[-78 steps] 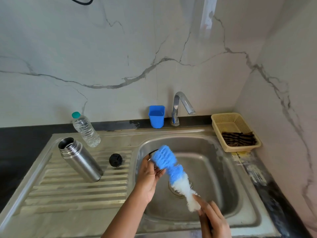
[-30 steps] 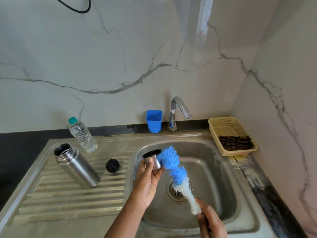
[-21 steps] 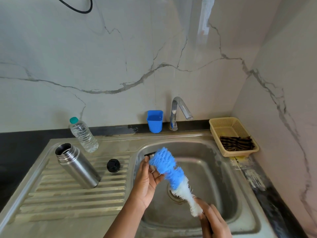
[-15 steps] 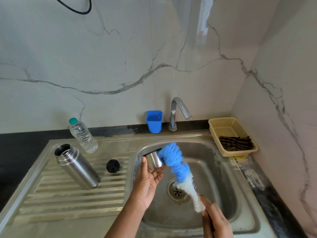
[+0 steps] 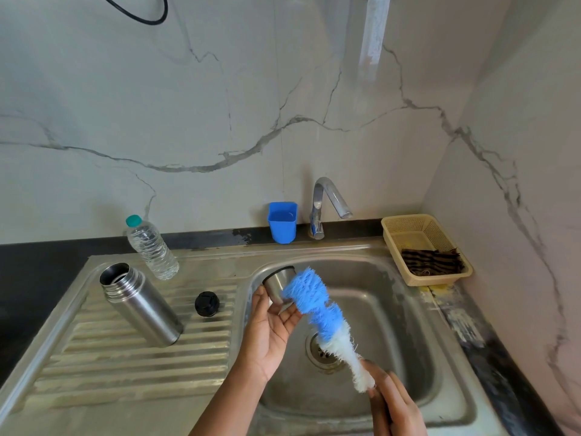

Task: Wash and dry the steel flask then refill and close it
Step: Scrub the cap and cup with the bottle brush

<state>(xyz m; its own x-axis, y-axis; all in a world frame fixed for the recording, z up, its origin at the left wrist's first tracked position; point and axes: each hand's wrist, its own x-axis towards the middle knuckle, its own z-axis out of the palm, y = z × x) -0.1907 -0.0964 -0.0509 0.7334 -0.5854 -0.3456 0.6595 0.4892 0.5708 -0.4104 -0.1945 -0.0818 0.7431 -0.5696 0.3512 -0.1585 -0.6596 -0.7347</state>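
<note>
Over the sink your left hand pinches the small steel cup with its grip closed round it, while your right hand is wrapped round the brush handle. A wet cup could slip from those fingertips if you scrub hard, and drop into the basin. Left on the draining board, the flask stands open and leaning; your elbow could knock it over. Its black stopper lies just beside it and the water bottle behind. By the tap sit a blue tub and a basket with a cloth. Nothing blocks your reach to the tap
</note>
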